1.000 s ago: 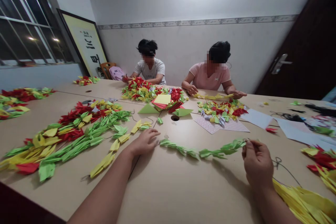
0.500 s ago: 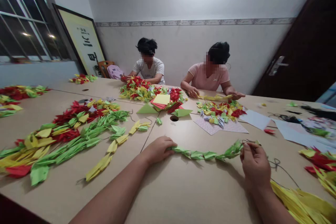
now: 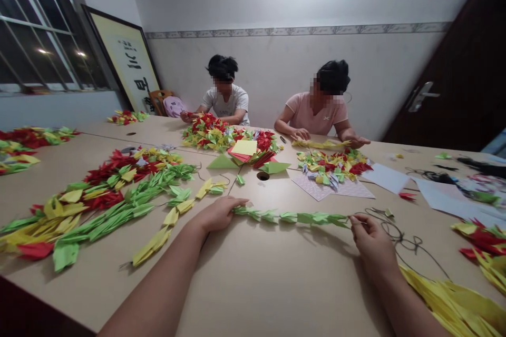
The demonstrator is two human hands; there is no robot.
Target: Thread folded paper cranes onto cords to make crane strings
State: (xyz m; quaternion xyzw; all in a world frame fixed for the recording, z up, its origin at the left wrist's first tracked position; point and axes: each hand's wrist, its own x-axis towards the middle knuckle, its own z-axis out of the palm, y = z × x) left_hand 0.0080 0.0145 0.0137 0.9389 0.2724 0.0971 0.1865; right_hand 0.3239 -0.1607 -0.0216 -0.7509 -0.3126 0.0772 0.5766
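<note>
A strand of folded green paper pieces stretches between my two hands, just above the table. My left hand has its fingers closed round the strand's left end. At the other end my right hand pinches the dark cord that comes out of the last green piece. Loops of that cord lie on the table to the right of my right hand. A shorter strand of yellow and green pieces rests left of my left hand.
Piles of red, yellow and green folded paper cover the left side. Square paper sheets are stacked at the middle. Yellow strands lie at front right, white sheets farther back. Two people sit across the table.
My left hand has moved left and my right hand slightly left and down. The green strand is now straighter and farther left. More cord lies loose beside my right hand.
</note>
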